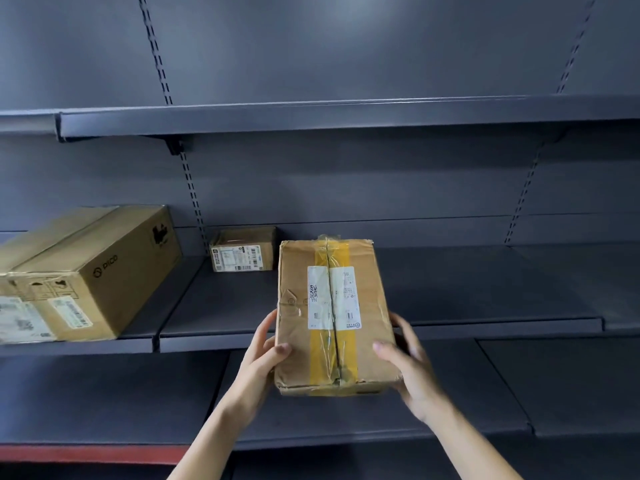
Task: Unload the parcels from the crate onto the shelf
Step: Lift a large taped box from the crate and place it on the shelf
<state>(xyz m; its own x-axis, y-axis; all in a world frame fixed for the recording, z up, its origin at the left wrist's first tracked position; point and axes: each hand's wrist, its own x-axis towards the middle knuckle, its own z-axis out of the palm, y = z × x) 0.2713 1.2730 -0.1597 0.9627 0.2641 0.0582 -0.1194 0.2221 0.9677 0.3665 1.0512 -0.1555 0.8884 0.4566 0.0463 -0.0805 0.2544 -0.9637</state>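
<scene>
Right now I have a taped cardboard parcel (pixel 334 317) held between both hands, my left hand (pixel 258 358) wrapped round its left edge with the thumb on top, my right hand (pixel 408 362) gripping the right edge the same way. Its far end reaches over the middle shelf (pixel 485 296), while the near end hangs out past the shelf's front lip; whether the bottom touches the shelf yet I cannot tell. I judge this the placing step. Next I need to slide or lower it fully onto the shelf, square beside the small labelled box (pixel 242 249) at the back, then let go. A large brown carton (pixel 93 271) sits well to the left. The crate is out of view.
</scene>
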